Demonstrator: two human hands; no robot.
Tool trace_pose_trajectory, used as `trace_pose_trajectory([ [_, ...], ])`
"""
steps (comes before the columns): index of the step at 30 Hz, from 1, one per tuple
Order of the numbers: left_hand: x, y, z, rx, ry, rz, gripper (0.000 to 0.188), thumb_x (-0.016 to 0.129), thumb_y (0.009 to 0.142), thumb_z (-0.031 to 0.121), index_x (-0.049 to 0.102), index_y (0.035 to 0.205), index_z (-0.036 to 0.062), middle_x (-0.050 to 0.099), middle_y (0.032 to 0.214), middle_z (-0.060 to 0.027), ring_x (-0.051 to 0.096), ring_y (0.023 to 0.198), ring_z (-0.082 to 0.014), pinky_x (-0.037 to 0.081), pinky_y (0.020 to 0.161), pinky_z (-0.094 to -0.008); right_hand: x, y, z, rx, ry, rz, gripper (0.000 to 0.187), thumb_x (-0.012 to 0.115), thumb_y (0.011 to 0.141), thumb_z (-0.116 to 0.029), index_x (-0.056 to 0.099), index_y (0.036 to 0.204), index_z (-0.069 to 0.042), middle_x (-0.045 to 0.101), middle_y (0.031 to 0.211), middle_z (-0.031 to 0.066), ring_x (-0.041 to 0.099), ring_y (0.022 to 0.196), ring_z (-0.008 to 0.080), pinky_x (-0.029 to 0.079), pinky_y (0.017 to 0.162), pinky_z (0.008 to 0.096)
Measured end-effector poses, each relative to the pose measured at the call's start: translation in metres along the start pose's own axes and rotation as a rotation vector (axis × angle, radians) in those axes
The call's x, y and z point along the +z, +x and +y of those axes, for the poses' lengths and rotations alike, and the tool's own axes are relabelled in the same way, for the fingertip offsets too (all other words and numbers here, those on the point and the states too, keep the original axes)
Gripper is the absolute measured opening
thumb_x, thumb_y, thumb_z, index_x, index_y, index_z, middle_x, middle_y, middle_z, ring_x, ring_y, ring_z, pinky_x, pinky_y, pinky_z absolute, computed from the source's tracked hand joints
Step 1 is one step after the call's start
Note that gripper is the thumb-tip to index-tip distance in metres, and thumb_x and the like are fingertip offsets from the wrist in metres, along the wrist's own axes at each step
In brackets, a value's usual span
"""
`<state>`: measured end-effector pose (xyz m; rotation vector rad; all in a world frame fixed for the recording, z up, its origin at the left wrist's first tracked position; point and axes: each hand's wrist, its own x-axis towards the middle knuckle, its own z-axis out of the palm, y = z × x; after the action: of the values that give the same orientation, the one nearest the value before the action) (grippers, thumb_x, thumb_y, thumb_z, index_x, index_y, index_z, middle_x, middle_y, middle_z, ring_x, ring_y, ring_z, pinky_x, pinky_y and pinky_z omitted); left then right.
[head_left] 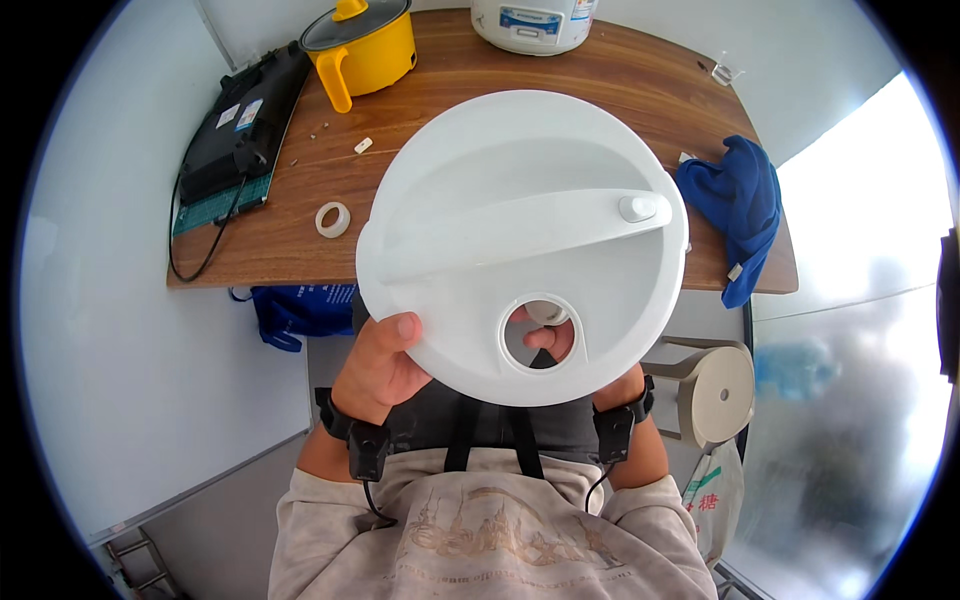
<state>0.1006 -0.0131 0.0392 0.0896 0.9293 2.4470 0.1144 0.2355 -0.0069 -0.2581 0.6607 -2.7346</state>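
A large round white plastic lid (450,300), resembling a rice cooker lid, is held up in front of me, tilted to face me. A raised handle bar with a button (639,208) crosses it, and below is a round hole (518,350). My left hand (385,365) grips the lid's lower left edge, thumb on top and fingers behind. My right hand (552,341) is behind the lid, mostly hidden. Through the hole its fingertips show, curled at a small white round part (547,312); the full grip is covered.
Beyond the lid, the wooden table (290,255) carries a yellow pot (375,60), a white appliance (533,25), a black device (240,125), a tape roll (332,219) and a blue cloth (740,195). A beige stool (722,395) stands at right, above a white bag (715,500).
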Motion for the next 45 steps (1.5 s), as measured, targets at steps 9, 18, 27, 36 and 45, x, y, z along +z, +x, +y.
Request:
trace_pose_trajectory([
  [9,0.006,0.002,-0.002,-0.009,0.019,0.006,0.086,0.082,0.083,0.033,0.039,0.15,-0.0019,0.055,0.143,-0.0202,0.059,0.129,-0.0322,0.054,0.105,-0.0446,-0.03,-0.015,0.012,0.025,-0.48,0.095,0.057,0.074,0.09,-0.007,0.051,0.141,0.006,0.067,0.123,0.0235,0.073,0.098,0.0303,0.064,0.08,0.039],
  [18,0.004,0.003,-0.006,-0.032,-0.02,0.031,0.085,0.08,0.085,0.03,0.037,0.151,-0.0015,0.053,0.146,-0.0203,0.058,0.131,-0.0324,0.053,0.107,-0.046,-0.034,-0.017,0.016,0.015,-0.077,0.085,0.061,0.076,0.088,-0.006,0.05,0.142,0.004,0.066,0.125,0.0201,0.071,0.104,0.0295,0.061,0.086,0.0407],
  [27,0.001,0.002,-0.002,-0.003,-0.04,0.024,0.086,0.081,0.083,0.029,0.037,0.151,-0.0003,0.053,0.146,-0.0199,0.058,0.131,-0.0325,0.054,0.106,-0.0465,-0.033,-0.021,0.014,-0.023,0.124,0.103,0.065,0.077,0.086,-0.005,0.049,0.144,0.002,0.065,0.128,0.0167,0.069,0.111,0.0287,0.059,0.093,0.0424],
  [36,-0.006,0.003,0.009,0.171,-0.067,-0.08,0.077,0.063,0.091,0.041,0.037,0.152,0.0011,0.058,0.139,-0.024,0.059,0.128,-0.0384,0.056,0.1,-0.0487,-0.006,-0.038,-0.055,-0.271,-0.415,0.294,0.067,0.078,0.084,-0.017,0.047,0.141,-0.003,0.06,0.13,0.0141,0.067,0.112,0.0283,0.054,0.1,0.0448],
  [45,0.017,0.01,0.0,0.078,-0.021,0.027,0.08,0.063,0.089,0.037,0.032,0.155,0.0019,0.049,0.149,-0.0214,0.054,0.133,-0.0396,0.051,0.106,-0.0527,0.059,-0.029,-0.056,-0.714,-1.142,0.033,0.053,0.084,0.076,-0.009,0.053,0.119,-0.005,0.063,0.123,0.0211,0.07,0.107,0.0315,0.05,0.103,0.0513],
])
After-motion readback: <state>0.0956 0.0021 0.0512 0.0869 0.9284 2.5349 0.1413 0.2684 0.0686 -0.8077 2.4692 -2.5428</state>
